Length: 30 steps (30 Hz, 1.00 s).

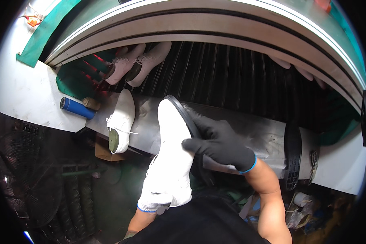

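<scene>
A white shoe upper (pixel 173 138) with a black sole (pixel 187 116) at its right side is raised in front of me. My left hand (pixel 162 197), in a white glove, grips the shoe from below at its heel end. My right hand (pixel 217 144), in a black glove, presses the black sole against the shoe's side. Another white shoe (pixel 122 120) on a green last lies on the metal ledge (pixel 264 134) to the left.
Two pinkish shoes (pixel 136 63) ride on the dark slatted conveyor (pixel 232 77) under a curved hood. A loose black sole (pixel 292 156) lies on the ledge at right. A blue cylinder (pixel 76 107) rests at left. A fan (pixel 24 179) stands lower left.
</scene>
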### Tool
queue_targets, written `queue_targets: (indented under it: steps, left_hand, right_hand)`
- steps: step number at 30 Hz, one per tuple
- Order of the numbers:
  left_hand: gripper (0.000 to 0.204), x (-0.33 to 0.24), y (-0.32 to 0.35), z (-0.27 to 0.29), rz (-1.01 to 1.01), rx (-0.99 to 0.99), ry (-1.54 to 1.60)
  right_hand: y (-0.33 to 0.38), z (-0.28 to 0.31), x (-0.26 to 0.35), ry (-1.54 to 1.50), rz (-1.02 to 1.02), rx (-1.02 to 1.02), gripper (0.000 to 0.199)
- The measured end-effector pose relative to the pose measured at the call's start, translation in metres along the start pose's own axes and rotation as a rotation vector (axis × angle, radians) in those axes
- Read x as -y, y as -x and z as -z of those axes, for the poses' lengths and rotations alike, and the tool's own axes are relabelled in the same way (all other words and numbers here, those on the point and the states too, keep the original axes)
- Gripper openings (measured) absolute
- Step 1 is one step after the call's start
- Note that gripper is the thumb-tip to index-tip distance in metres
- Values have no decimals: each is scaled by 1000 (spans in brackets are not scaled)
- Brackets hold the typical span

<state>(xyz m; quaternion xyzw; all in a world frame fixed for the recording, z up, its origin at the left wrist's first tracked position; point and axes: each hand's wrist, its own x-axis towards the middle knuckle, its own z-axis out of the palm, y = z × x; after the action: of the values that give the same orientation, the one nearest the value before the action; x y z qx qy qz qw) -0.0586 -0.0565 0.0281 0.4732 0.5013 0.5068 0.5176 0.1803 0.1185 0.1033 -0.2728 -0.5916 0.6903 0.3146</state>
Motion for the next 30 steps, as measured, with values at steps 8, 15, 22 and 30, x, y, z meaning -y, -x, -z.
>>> queue_targets:
  steps: [8, 15, 22, 30]
  left_hand:
    - [88, 32, 11, 0, 314, 10, 254]
    - [99, -13, 11, -42, 408, -157, 663]
    - [80, -31, -1, -52, 484, -33, 896]
    - [75, 1, 1, -39, 102, -29, 260]
  right_hand:
    - [12, 10, -3, 248, 12, 56, 86]
    - [26, -4, -30, 369, 126, -39, 91]
    - [46, -8, -48, 549, 147, -177, 72]
    - [61, -24, -45, -33, 26, -17, 102]
